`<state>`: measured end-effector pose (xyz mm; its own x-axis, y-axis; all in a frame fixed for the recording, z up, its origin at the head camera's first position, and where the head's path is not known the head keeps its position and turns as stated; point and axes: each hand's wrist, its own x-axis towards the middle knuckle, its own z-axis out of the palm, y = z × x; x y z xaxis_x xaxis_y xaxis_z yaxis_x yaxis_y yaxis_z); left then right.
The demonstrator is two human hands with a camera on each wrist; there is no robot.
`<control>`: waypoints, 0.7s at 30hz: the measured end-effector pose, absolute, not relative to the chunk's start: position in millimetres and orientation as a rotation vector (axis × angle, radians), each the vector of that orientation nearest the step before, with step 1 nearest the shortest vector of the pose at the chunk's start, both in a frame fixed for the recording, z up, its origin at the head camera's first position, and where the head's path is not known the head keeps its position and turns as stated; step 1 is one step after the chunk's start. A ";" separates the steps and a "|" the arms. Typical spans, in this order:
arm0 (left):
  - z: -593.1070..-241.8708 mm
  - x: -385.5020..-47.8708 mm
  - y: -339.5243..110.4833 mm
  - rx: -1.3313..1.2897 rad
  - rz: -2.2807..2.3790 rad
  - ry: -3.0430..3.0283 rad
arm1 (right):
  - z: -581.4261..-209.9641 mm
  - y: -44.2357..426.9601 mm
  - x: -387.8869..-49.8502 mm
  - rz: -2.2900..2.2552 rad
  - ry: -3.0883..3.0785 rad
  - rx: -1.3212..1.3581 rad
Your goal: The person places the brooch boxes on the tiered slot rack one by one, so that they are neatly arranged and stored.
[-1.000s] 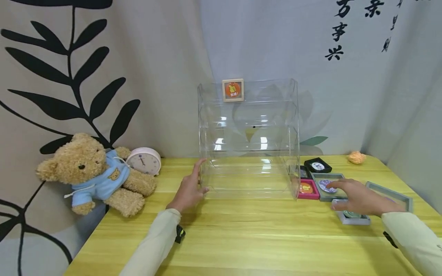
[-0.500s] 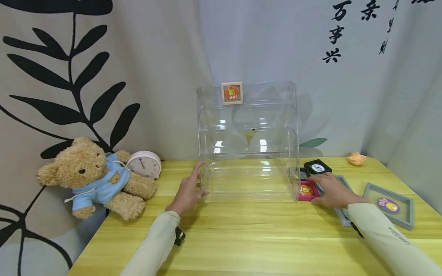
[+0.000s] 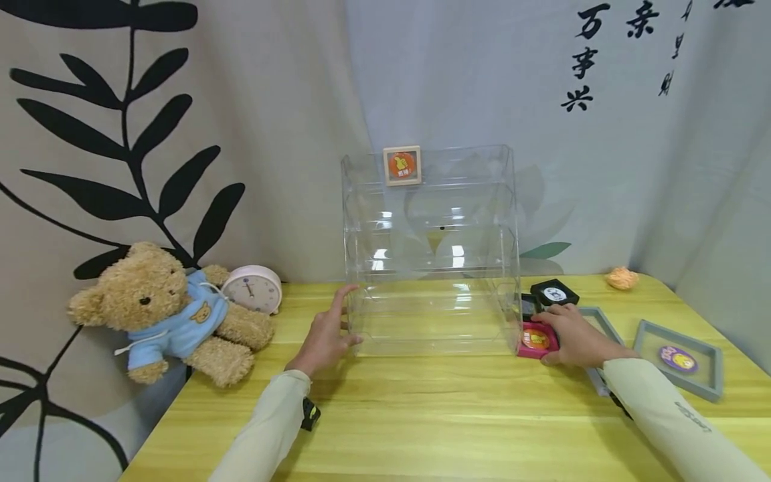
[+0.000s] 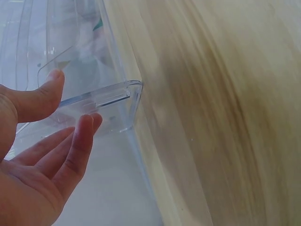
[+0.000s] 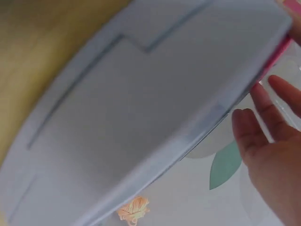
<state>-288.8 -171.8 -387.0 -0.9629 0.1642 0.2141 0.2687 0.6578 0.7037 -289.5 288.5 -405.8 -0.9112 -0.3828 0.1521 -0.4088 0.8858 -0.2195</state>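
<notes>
A clear acrylic tiered display rack (image 3: 430, 341) stands mid-table. My left hand (image 3: 322, 341) is at its left side, thumb and fingers spread about the front edge; in the left wrist view the left hand (image 4: 51, 160) has its fingers extended beside the clear panel, and contact is unclear. At the rack's lower right, my right hand (image 3: 578, 337) pinches a small pink display frame (image 3: 538, 339) holding an orange round badge, thumb at its near side and fingers at its far side. In the right wrist view, the right hand (image 5: 277, 146) partly covers the pink edge.
A wooden-framed badge (image 3: 402, 166) sits on the rack's top tier. Black frames (image 3: 554, 292) and a grey frame (image 3: 608, 325) lie around my right hand; a grey frame with a purple badge (image 3: 678, 359) is farther right. A teddy bear (image 3: 175, 318) and clock (image 3: 253, 289) are left.
My right hand has moved left from the round badge in the grey frame to the pink frame and holds it. The pink frame has shifted slightly nearer. My left hand stays put.
</notes>
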 end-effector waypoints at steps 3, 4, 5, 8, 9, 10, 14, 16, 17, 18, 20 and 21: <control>-386.8 -290.6 -173.6 -0.363 -1.193 -2.744 | -403.9 287.8 -293.1 0.371 -3.002 0.623; -386.8 -291.1 -174.0 -0.366 -1.191 -2.748 | -403.0 287.7 -294.3 0.364 -3.021 0.619; -386.4 -291.4 -174.2 -0.367 -1.189 -2.751 | -402.0 287.7 -295.5 0.357 -3.037 0.621; -386.4 -291.8 -174.3 -0.368 -1.176 -2.754 | -398.9 287.3 -297.3 0.374 -3.081 0.625; -386.5 -291.9 -174.2 -0.362 -1.174 -2.757 | -397.5 286.8 -297.0 0.399 -3.095 0.623; -386.5 -292.0 -173.9 -0.363 -1.170 -2.758 | -396.2 286.4 -296.2 0.427 -3.098 0.627; -386.5 -294.3 -173.4 -0.366 -1.180 -2.759 | -390.8 287.1 -292.8 0.553 -3.076 0.645; -386.9 -296.3 -173.4 -0.378 -1.190 -2.749 | -387.7 289.1 -291.7 0.621 -3.030 0.673; -387.0 -297.4 -173.6 -0.378 -1.195 -2.745 | -386.2 290.6 -291.6 0.673 -3.011 0.681; -387.4 -298.2 -173.8 -0.378 -1.198 -2.742 | -384.5 291.9 -291.4 0.736 -2.992 0.693; -388.1 -299.2 -174.3 -0.376 -1.192 -2.736 | -381.9 294.9 -291.1 0.882 -2.972 0.697; -388.5 -299.3 -174.6 -0.376 -1.195 -2.731 | -381.0 296.2 -291.1 0.972 -2.968 0.688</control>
<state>-299.3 -174.6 -388.5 -0.9595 0.1724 0.2228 0.2806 0.6540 0.7025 -291.1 296.2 -381.0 -0.9061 -0.4159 0.0781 -0.3815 0.7229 -0.5761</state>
